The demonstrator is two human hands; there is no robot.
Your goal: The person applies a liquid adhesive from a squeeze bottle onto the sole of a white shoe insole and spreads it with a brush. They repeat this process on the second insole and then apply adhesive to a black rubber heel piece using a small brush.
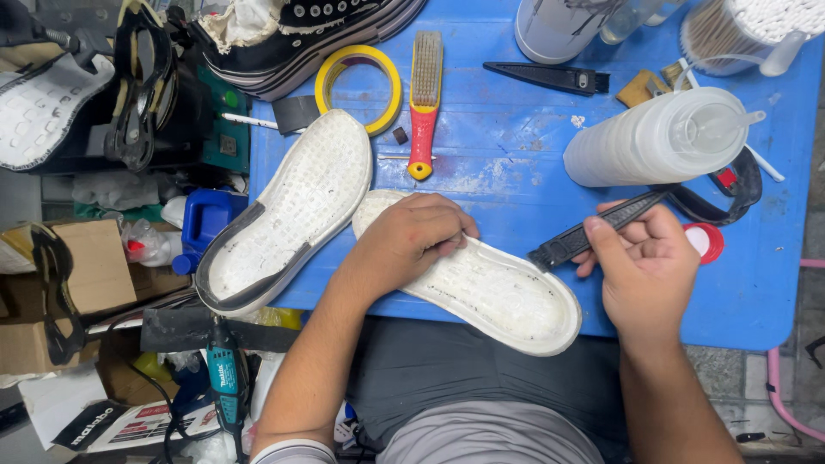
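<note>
The left hand (411, 236) pressed flat on the white sole (481, 283), apparently pinning it to the blue table (507, 163); the right hand (644, 266), just beside, pinched a black rubber strip (593, 230); another sole (288, 215) lay beyond the left.

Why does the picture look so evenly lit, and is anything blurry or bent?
Head view: soft light, with faint shadows under the left hand on the white rubber shoe sole; the blue plastic table shows mild sheen; the right hand is sharp; the edges bow slightly from a wide lens.
</note>
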